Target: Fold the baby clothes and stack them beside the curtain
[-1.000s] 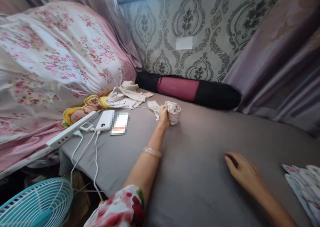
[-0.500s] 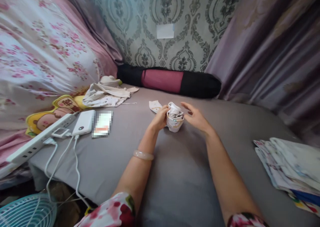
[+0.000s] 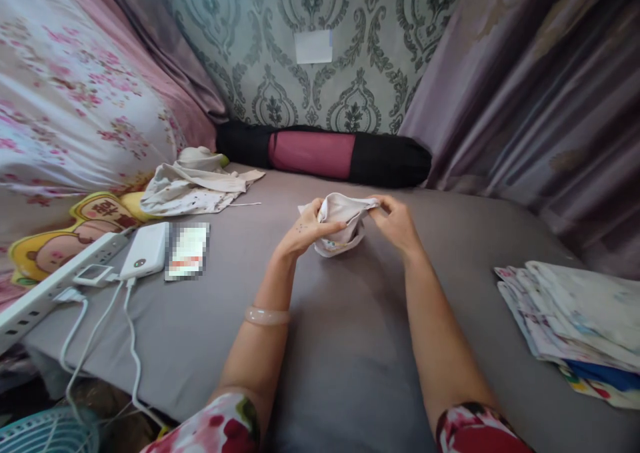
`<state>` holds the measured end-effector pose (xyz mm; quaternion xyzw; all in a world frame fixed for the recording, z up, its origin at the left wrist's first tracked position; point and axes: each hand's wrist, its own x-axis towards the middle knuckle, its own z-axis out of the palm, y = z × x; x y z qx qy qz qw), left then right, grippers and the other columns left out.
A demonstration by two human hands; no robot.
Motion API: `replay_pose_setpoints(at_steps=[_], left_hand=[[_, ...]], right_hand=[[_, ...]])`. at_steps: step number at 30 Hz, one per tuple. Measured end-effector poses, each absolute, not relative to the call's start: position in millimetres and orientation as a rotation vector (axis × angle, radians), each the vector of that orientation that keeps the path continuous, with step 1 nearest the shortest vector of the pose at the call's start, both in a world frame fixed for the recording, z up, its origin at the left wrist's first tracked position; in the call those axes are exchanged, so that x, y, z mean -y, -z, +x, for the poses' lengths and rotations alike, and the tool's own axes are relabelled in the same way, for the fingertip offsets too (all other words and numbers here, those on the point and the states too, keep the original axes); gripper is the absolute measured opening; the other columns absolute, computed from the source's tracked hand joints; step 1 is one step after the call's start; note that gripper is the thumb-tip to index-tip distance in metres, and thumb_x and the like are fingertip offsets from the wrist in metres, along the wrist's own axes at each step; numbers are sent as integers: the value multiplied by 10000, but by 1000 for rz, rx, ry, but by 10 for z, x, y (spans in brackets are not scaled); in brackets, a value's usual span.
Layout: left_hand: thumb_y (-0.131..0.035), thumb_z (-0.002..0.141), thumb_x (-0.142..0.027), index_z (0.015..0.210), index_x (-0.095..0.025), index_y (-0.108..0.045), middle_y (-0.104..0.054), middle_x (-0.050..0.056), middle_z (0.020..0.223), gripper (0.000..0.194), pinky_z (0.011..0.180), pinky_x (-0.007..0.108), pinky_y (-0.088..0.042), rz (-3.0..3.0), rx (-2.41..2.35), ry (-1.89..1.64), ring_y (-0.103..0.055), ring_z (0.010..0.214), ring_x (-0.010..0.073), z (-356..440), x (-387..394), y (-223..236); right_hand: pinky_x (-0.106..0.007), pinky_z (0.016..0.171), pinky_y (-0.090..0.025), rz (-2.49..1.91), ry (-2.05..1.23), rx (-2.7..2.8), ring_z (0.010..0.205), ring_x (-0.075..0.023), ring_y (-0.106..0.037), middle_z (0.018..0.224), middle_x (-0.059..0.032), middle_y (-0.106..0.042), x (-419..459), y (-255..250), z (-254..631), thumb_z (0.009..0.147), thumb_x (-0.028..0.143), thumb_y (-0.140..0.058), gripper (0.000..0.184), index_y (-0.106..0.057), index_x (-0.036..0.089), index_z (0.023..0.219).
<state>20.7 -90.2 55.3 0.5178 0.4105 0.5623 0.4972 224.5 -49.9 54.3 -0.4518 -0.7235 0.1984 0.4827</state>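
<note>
Centre of frame: left hand [image 3: 301, 231] clamped on the pale cloth [image 3: 341, 209], thumb laid across its near side; right hand [image 3: 397, 225] pinching its upper-right corner, thumb and fingers together. Change: half a second ago the right hand was off it and the cloth was a compact bundle; now both grips are on and it's opening up. Reads as spreading begun, far from flat. Orientation: opening faces up, pulled corner points frame right, top edge runs left-right. Rest is bunched, so no clear long axis overall. Sits mid grey bed [image 3: 350, 346]; contact unclear. Beyond: black-and-maroon roll [image 3: 390, 160] upper centre, folded stack [image 3: 575, 320] right edge.
</note>
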Motion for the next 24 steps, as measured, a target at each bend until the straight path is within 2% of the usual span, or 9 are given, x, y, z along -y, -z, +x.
replay_pose_setpoints(at_steps=[3,6,8,11,13,16,20,24], left_hand=[[-835,591,-158,1008,-169,-619,-618,48,966,469,803,305,-481,1366,-853,-1238,-597,944,216,180,971,-654],[-832,571,-114,1002,-183,-616,-619,47,956,487,813,313,-484,1391,-747,-1180,-598,942,213,173,1000,-699],[-811,584,-100,968,-183,-616,-615,40,912,439,788,312,-487,1403,-746,-1168,-602,891,198,183,986,-688],[-753,623,-81,888,-181,-614,-588,35,921,316,759,292,-476,1436,-908,-1309,-576,859,168,206,915,-624],[-729,624,-66,824,-178,-609,-564,31,924,259,744,274,-462,1445,-1092,-1482,-546,847,153,217,850,-559],[-714,642,-91,728,-173,-588,-550,8,779,173,694,258,-440,1408,-1291,-1617,-515,742,134,230,755,-445],[-697,695,-188,706,-161,-594,-578,8,641,106,630,267,-443,1243,-1256,-1530,-543,640,138,277,692,-341],[-698,704,-189,741,-141,-602,-626,33,681,113,694,319,-499,939,-1112,-1465,-601,654,148,346,717,-372]], right_hand=[[-348,829,-480,-1099,-250,1651,866,-199,-624,883,-51,-682,692,-839,2327,824,316,-556,177,-651,177,880],[-323,725,-481,-1108,-76,1566,732,-169,-584,789,-18,-618,969,-1117,2344,850,320,-519,163,-614,190,875],[-311,678,-472,-1117,45,1516,677,-158,-554,771,-9,-588,1137,-1248,2330,851,325,-518,152,-600,200,877],[-312,665,-470,-1158,167,1495,694,-171,-556,800,-23,-595,1289,-1348,2306,844,337,-519,155,-602,213,887],[-317,676,-474,-1197,182,1517,731,-186,-579,826,-31,-614,1318,-1365,2308,849,329,-509,163,-611,220,913],[-307,652,-474,-1240,146,1590,730,-189,-599,820,-31,-639,1295,-1357,2355,856,329,-517,169,-633,232,931],[-298,652,-486,-1277,16,1724,746,-188,-622,851,-23,-677,1221,-1322,2472,838,364,-585,196,-663,239,967],[-326,739,-507,-1258,-86,1809,823,-196,-643,934,-20,-696,1143,-1269,2580,817,405,-638,262,-681,248,1022]])
